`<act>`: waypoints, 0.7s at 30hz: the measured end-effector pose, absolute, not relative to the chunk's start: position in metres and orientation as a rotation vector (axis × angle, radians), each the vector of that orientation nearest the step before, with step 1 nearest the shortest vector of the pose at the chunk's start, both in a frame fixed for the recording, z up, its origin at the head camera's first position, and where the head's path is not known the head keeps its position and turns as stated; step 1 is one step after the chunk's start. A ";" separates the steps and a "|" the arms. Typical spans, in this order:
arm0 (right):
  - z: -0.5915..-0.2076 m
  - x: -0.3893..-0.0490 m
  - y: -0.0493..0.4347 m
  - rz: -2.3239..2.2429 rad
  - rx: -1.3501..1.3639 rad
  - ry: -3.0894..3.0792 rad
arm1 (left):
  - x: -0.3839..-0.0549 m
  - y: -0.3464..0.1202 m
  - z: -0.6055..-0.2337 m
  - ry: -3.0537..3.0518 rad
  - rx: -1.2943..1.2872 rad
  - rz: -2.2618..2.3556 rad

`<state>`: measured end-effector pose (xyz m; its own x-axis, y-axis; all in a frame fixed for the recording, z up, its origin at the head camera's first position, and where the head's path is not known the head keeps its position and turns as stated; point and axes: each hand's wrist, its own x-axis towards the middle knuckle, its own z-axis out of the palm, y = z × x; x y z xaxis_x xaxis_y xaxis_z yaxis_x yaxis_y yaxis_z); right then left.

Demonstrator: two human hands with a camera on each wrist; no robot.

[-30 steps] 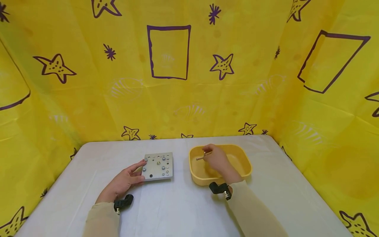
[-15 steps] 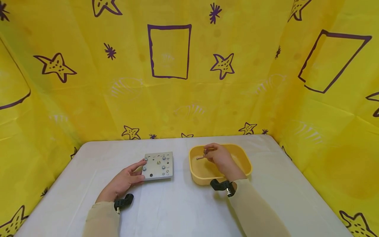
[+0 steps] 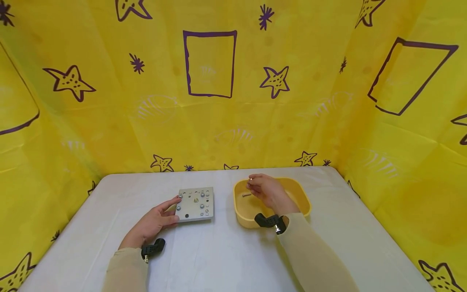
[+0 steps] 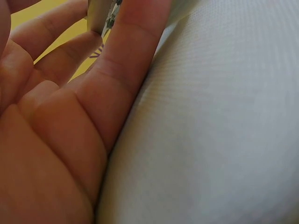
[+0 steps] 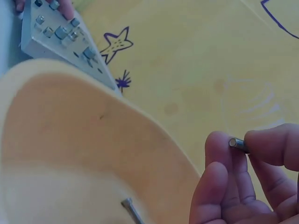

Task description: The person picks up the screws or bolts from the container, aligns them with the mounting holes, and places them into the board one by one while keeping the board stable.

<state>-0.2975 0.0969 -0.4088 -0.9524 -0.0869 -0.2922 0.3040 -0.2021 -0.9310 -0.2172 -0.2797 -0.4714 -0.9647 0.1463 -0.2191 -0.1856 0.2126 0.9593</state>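
In the head view, my left hand point(image 3: 155, 222) grips the left edge of a flat grey metal block point(image 3: 193, 211) on the table, fingers at its far side and thumb near its front corner. Holes and several bolt heads point(image 3: 202, 195) dot the block's top. My right hand point(image 3: 268, 192) is over the yellow bin point(image 3: 251, 223), pinching a small metal bolt point(image 5: 238, 143) between thumb and fingertips. Most of that bolt is hidden by the fingers; one round end shows in the right wrist view. Another bolt point(image 3: 246, 195) lies in the bin.
A white cloth covers the table point(image 3: 219, 255). Yellow curtain point(image 3: 215, 134) with drawn starfish stands behind and along both sides. Dark wrist cameras point(image 3: 153, 247) sit on both wrists. The bin stands right of the block, with a gap between them.
My right hand has risen a little inside the bin's area, turning the pinched bolt away from the one lying there. My left hand and the block have stayed in place.
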 end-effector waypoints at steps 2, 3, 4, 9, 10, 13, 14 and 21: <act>-0.406 -0.299 0.092 -2.242 0.253 1.809 | -0.217 -0.280 -0.471 2.227 -0.036 1.821; -0.404 -0.299 0.088 -2.239 0.247 1.816 | -0.217 -0.280 -0.471 2.226 -0.032 1.820; -0.402 -0.299 0.084 -2.235 0.232 1.829 | -0.217 -0.280 -0.471 2.222 -0.032 1.824; -0.395 -0.296 0.057 -2.186 0.126 1.910 | -0.216 -0.281 -0.471 2.208 -0.025 1.840; -0.395 -0.295 0.050 -2.169 0.096 1.936 | -0.216 -0.281 -0.471 2.206 -0.028 1.844; -0.395 -0.291 0.031 -2.105 0.025 2.004 | -0.217 -0.281 -0.471 2.205 -0.025 1.849; -0.396 -0.290 0.025 -2.087 0.004 2.017 | -0.217 -0.281 -0.472 2.205 -0.025 1.850; -0.399 -0.283 -0.007 -1.935 -0.022 2.152 | -0.219 -0.281 -0.474 2.211 -0.027 1.846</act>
